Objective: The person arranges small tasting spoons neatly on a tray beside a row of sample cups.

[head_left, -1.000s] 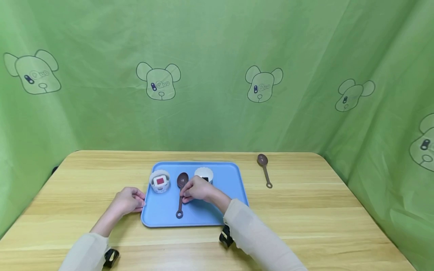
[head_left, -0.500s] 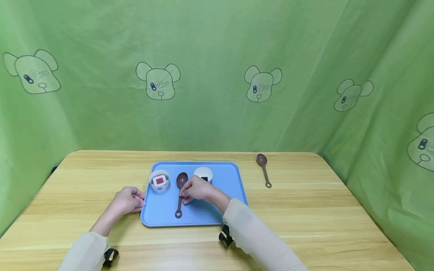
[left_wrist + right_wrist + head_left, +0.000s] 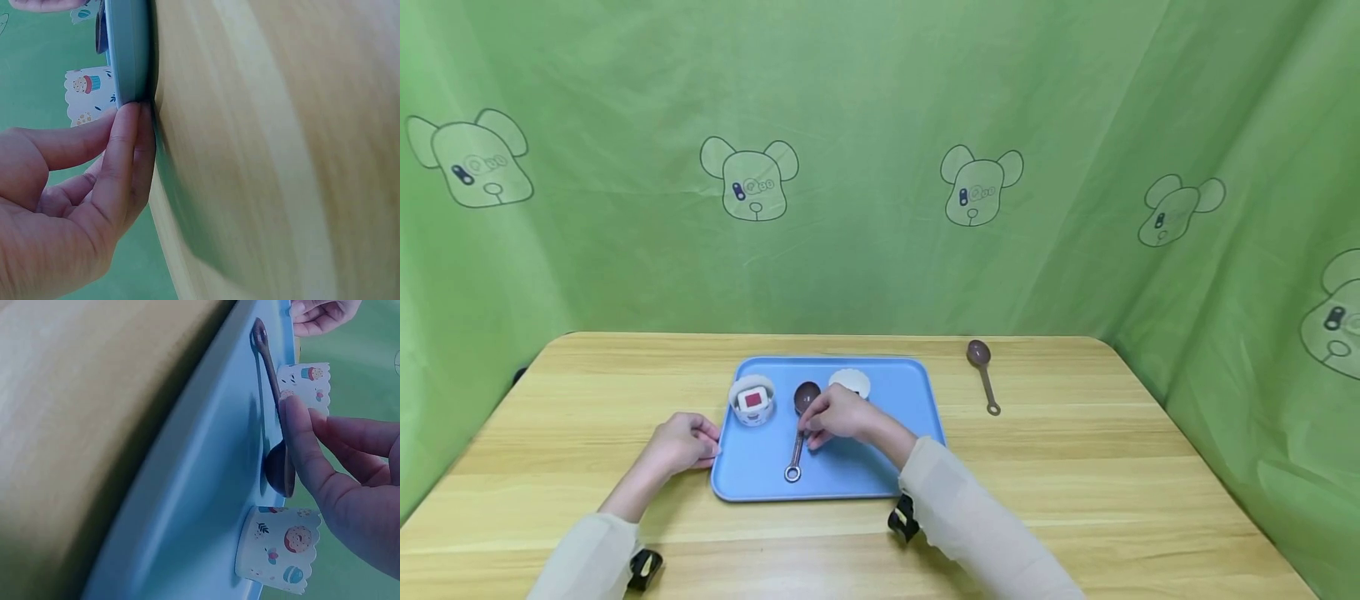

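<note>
In head view, upper half, faint lettering [image 3: 758, 186] w/ a dark pill-shaped mark [image 3: 738, 191] is printed on bear heads [image 3: 973, 193] on green curtain [image 3: 865, 75]; approx. "Q" can be read, rest blurred.

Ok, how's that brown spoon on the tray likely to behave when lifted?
The brown spoon is probably stiff: its long handle shows no sag. It may twist in the right hand, since the handle is slim and the wider bowl sits at one end. Its shiny surface suggests it could be slightly slippery.
</note>
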A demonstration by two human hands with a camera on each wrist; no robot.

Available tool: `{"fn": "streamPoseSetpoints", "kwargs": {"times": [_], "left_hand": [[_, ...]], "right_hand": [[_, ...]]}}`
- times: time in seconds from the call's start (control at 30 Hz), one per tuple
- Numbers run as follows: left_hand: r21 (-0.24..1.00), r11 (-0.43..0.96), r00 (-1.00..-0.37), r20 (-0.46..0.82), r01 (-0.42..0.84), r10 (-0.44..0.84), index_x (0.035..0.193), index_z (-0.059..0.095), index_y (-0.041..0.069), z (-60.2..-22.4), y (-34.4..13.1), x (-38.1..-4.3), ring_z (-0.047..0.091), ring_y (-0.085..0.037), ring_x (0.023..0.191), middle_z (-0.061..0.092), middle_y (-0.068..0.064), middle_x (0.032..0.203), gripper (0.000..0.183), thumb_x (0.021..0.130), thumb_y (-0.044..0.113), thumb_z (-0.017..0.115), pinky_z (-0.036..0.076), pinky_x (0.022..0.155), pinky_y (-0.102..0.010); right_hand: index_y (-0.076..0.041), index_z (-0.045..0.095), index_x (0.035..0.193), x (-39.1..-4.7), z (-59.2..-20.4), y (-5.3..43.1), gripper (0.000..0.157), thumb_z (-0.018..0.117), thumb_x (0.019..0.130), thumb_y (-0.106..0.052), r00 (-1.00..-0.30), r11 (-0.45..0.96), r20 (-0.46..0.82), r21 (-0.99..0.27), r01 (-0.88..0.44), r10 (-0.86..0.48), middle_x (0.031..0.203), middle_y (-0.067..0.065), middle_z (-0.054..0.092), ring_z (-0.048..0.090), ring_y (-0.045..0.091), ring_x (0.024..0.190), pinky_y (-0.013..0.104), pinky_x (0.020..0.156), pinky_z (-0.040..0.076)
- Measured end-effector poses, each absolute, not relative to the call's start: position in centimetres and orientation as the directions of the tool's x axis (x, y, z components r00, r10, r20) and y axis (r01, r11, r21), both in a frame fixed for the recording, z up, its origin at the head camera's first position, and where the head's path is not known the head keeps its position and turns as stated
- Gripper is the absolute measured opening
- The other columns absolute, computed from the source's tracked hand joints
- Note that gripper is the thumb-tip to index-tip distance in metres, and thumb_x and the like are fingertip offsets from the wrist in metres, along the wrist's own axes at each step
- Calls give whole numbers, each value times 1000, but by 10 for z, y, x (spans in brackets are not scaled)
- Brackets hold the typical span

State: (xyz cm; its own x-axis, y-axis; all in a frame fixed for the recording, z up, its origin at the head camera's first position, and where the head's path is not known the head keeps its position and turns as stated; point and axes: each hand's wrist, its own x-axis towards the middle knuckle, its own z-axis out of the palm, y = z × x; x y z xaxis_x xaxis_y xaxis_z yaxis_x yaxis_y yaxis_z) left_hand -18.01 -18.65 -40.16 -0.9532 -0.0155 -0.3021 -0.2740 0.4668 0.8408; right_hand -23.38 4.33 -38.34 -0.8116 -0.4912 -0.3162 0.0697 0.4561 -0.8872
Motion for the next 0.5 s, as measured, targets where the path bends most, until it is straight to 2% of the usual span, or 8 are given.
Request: {"fn": "streamPoseSetpoints", "kwargs": {"times": [0.3, 0.5], "left_hand": [[839, 465, -951, -308, -282, -21, 94, 53, -14, -401, -186, -180, 57, -18, 64, 54, -15, 74, 15, 79, -14, 54, 58, 62, -28], [838, 467, -951, -307, -281, -21, 94, 53, -14, -402, -186, -180, 57, -18, 64, 54, -15, 74, 16, 78, -14, 54, 58, 62, -28]], "right_hand": [[17, 61, 93, -233, -375, 52, 14, 50, 86, 10, -799, 392, -283, -918, 65, -530, 81, 27, 61, 62, 22, 59, 37, 67, 58], [18, 59, 96, -234, -370, 59, 16, 50, 86, 10, -798, 365, -267, -929, 64, -540, 83, 30, 60, 63, 24, 62, 39, 70, 58]]}}
